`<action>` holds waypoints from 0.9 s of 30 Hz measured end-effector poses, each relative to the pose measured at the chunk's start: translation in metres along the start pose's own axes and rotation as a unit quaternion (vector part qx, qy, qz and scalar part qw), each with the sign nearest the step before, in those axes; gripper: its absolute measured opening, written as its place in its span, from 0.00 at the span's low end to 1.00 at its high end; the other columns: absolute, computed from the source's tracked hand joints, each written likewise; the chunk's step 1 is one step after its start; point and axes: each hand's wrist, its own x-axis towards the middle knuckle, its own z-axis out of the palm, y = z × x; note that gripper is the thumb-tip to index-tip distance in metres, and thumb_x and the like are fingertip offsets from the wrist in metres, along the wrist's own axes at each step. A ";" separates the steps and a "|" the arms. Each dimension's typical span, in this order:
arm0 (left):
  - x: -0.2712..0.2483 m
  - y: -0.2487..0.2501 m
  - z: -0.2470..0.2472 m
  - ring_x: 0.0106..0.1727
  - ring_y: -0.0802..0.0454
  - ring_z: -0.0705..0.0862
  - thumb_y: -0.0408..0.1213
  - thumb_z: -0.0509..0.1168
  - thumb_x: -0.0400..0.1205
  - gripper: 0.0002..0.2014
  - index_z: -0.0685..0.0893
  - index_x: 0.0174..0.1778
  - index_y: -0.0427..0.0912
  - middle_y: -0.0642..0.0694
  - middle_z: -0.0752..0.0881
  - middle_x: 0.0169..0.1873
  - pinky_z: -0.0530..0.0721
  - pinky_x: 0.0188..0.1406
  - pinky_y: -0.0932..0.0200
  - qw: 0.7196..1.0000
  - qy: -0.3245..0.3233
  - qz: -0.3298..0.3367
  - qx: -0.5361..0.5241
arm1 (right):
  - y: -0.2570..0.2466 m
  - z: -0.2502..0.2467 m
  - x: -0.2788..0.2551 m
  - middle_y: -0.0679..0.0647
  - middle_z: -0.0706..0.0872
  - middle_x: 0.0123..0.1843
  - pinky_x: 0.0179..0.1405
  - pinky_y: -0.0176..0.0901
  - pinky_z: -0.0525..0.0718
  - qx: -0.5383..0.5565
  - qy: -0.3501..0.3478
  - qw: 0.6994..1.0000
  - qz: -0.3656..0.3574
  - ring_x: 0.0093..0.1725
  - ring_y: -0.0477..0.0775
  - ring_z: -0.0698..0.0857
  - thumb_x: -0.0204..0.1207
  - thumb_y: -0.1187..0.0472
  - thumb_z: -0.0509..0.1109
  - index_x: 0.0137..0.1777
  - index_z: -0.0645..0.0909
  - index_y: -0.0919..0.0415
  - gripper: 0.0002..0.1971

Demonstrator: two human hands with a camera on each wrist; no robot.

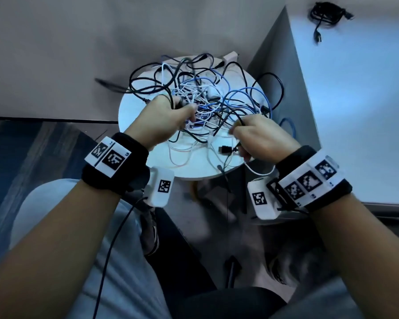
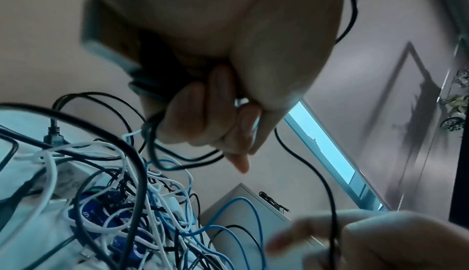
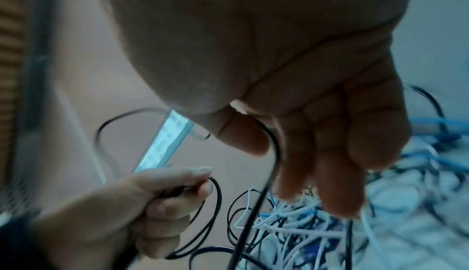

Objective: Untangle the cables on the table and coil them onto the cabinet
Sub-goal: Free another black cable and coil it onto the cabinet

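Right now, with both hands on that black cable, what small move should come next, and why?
Probably wind one more loop: the left hand already grips black loops, and the right hand holds the same black cable running to the tangle.

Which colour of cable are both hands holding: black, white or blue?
The black cable. The left hand grips its loops, the right hand holds a strand, while white cables and blue cables lie tangled on the table.

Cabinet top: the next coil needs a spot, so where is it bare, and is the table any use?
The pale cabinet top is bare below the coiled black cable. The round white table is crowded; only its left edge shows bare.
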 end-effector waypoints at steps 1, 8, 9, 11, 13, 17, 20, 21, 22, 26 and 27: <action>-0.002 0.003 0.001 0.20 0.54 0.70 0.47 0.66 0.86 0.16 0.87 0.38 0.40 0.55 0.76 0.18 0.65 0.24 0.58 1.000 -0.005 -0.011 0.029 | -0.002 0.003 -0.002 0.63 0.86 0.55 0.50 0.54 0.81 -0.063 0.014 0.998 -0.008 0.52 0.61 0.85 0.76 0.65 0.58 0.68 0.76 0.63 0.20; -0.016 0.020 -0.003 0.29 0.50 0.80 0.49 0.67 0.82 0.15 0.85 0.31 0.48 0.50 0.83 0.25 0.78 0.35 0.51 0.980 -0.077 0.046 0.180 | -0.042 0.008 -0.031 0.61 0.70 0.81 0.80 0.60 0.66 0.021 0.284 0.895 -0.343 0.81 0.59 0.68 0.62 0.68 0.61 0.80 0.70 0.65 0.39; -0.022 0.023 -0.004 0.27 0.51 0.78 0.52 0.67 0.77 0.14 0.84 0.29 0.49 0.50 0.82 0.23 0.76 0.33 0.53 0.977 -0.122 0.052 0.166 | -0.046 0.010 -0.037 0.63 0.69 0.82 0.81 0.63 0.64 -0.021 0.291 0.878 -0.381 0.83 0.62 0.67 0.62 0.68 0.61 0.80 0.70 0.65 0.39; -0.032 0.028 0.000 0.35 0.46 0.80 0.58 0.59 0.65 0.24 0.90 0.38 0.43 0.35 0.89 0.36 0.79 0.40 0.49 0.966 -0.177 0.080 0.172 | -0.050 0.014 -0.043 0.62 0.72 0.82 0.83 0.64 0.61 -0.083 0.241 0.860 -0.443 0.84 0.62 0.67 0.64 0.68 0.57 0.80 0.73 0.64 0.38; -0.038 0.025 0.005 0.53 0.44 0.78 0.54 0.55 0.68 0.40 0.85 0.60 0.21 0.22 0.85 0.57 0.80 0.58 0.50 0.959 -0.206 0.080 0.177 | -0.046 0.020 -0.039 0.58 0.80 0.77 0.82 0.57 0.65 -0.083 0.142 0.874 -0.457 0.79 0.57 0.75 0.69 0.64 0.52 0.78 0.76 0.62 0.34; -0.035 0.028 0.004 0.45 0.52 0.77 0.33 0.65 0.84 0.03 0.84 0.48 0.43 0.54 0.80 0.41 0.71 0.26 0.76 0.960 -0.203 0.004 0.191 | -0.028 0.028 -0.022 0.52 0.83 0.70 0.66 0.51 0.79 -0.098 0.095 0.921 -0.365 0.64 0.55 0.84 0.85 0.54 0.56 0.77 0.77 0.56 0.23; -0.028 0.027 -0.001 0.24 0.55 0.72 0.35 0.65 0.73 0.07 0.87 0.36 0.38 0.55 0.75 0.21 0.67 0.19 0.68 0.965 -0.256 0.022 0.057 | -0.021 0.026 -0.016 0.49 0.87 0.59 0.58 0.57 0.82 -0.094 0.081 0.952 -0.280 0.56 0.53 0.85 0.85 0.43 0.54 0.71 0.79 0.52 0.23; -0.028 0.027 -0.002 0.21 0.56 0.68 0.35 0.65 0.74 0.08 0.86 0.36 0.34 0.52 0.72 0.19 0.65 0.18 0.67 0.965 -0.261 0.018 -0.001 | -0.021 0.024 -0.014 0.49 0.88 0.53 0.56 0.58 0.82 -0.086 0.077 0.958 -0.264 0.52 0.53 0.86 0.86 0.42 0.53 0.66 0.80 0.52 0.22; -0.027 0.026 -0.004 0.20 0.56 0.66 0.36 0.65 0.76 0.09 0.84 0.36 0.33 0.50 0.70 0.19 0.62 0.17 0.67 0.964 -0.260 0.013 -0.058 | -0.020 0.021 -0.014 0.49 0.88 0.47 0.52 0.58 0.83 -0.077 0.072 0.963 -0.249 0.48 0.54 0.86 0.87 0.42 0.52 0.61 0.81 0.51 0.20; -0.021 0.024 -0.013 0.18 0.54 0.54 0.41 0.57 0.84 0.15 0.81 0.36 0.37 0.49 0.61 0.17 0.53 0.20 0.61 0.928 -0.268 0.005 -0.257 | -0.017 0.013 -0.012 0.48 0.83 0.38 0.45 0.54 0.81 -0.008 0.083 0.970 -0.230 0.40 0.50 0.81 0.89 0.47 0.58 0.53 0.81 0.54 0.14; -0.021 0.024 -0.015 0.19 0.53 0.52 0.43 0.55 0.86 0.17 0.81 0.36 0.39 0.49 0.59 0.18 0.53 0.20 0.59 0.914 -0.275 0.003 -0.297 | -0.018 0.014 -0.010 0.47 0.82 0.39 0.43 0.51 0.78 0.013 0.099 0.967 -0.235 0.39 0.48 0.79 0.88 0.48 0.61 0.51 0.81 0.56 0.14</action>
